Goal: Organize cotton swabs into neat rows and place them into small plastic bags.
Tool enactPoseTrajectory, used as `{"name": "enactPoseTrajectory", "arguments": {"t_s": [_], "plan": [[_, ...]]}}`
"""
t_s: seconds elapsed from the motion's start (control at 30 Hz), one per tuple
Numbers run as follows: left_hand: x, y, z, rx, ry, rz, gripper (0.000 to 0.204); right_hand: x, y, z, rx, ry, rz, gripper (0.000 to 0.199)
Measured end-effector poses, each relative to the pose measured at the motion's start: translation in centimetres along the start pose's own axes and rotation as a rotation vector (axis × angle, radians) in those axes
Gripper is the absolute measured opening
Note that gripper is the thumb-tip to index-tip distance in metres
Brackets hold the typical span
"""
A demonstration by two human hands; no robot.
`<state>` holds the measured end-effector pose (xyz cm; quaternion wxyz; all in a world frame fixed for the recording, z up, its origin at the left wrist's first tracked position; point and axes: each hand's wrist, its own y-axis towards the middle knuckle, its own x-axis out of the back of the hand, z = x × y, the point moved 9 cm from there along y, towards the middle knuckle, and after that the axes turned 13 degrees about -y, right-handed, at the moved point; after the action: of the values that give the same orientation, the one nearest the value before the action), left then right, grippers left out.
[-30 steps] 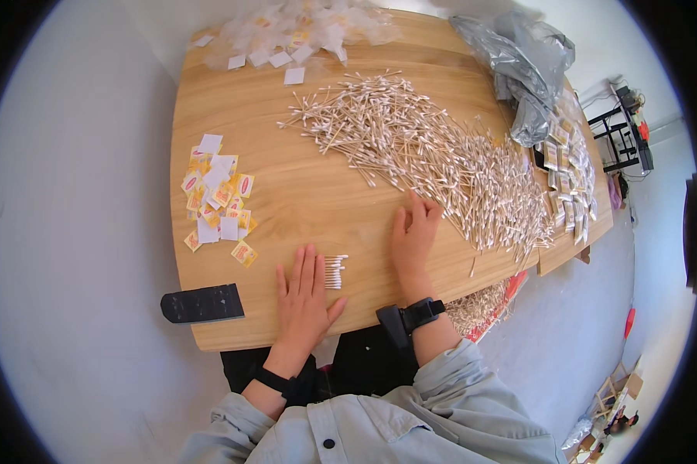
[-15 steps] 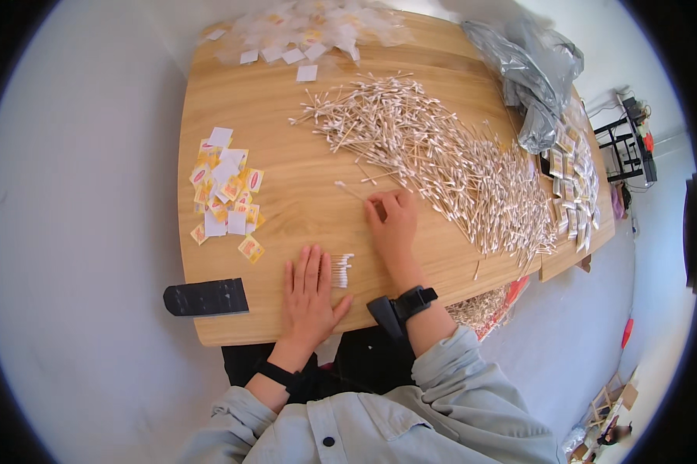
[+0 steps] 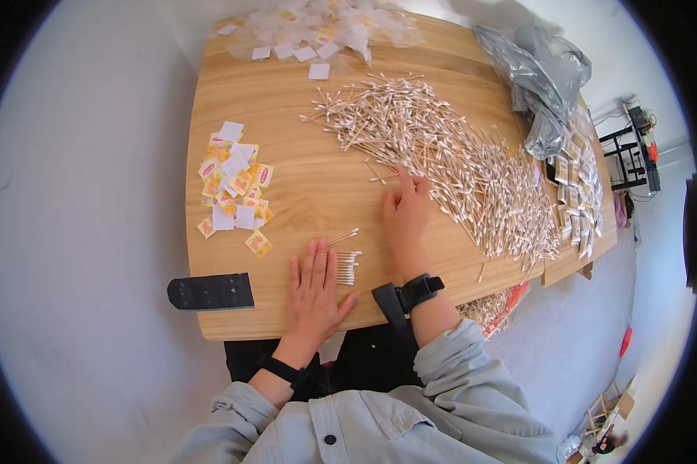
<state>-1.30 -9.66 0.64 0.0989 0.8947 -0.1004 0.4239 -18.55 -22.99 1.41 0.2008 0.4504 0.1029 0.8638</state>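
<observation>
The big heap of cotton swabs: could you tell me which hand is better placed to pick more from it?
Right. The right hand lies with its fingertips at the heap of cotton swabs, while the left hand lies flat beside the small aligned bundle of swabs, away from the heap.

A long heap of white-tipped cotton swabs with pale sticks (image 3: 449,158) sprawls in a diagonal band across the wooden tabletop, from its far middle toward the near right edge, the sticks crossing every way. Nearer the front edge lies a small tidy row of swabs (image 3: 348,267) (set parallel, side by side), with two loose ones angled just beyond it.
</observation>
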Motion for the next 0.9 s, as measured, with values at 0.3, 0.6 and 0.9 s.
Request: {"name": "enactPoseTrajectory", "arguments": {"t_s": [0.3,0.6,0.9], "plan": [[0.2,-0.1,-0.2,-0.010,-0.037,0.016,0.085,0.4,-0.8,-0.3,0.109,-0.100,0.064,0.020],[0.2,0.1,-0.4,-0.015,-0.003,0.033,0.085,1.7,-1.4,-1.5,-0.045,-0.009,0.008,0.013],[-0.1,-0.1,0.0,-0.009,-0.021,0.010,0.086,2.3,-3.0,0.8,0.089,0.042,0.035,0.014]]}}
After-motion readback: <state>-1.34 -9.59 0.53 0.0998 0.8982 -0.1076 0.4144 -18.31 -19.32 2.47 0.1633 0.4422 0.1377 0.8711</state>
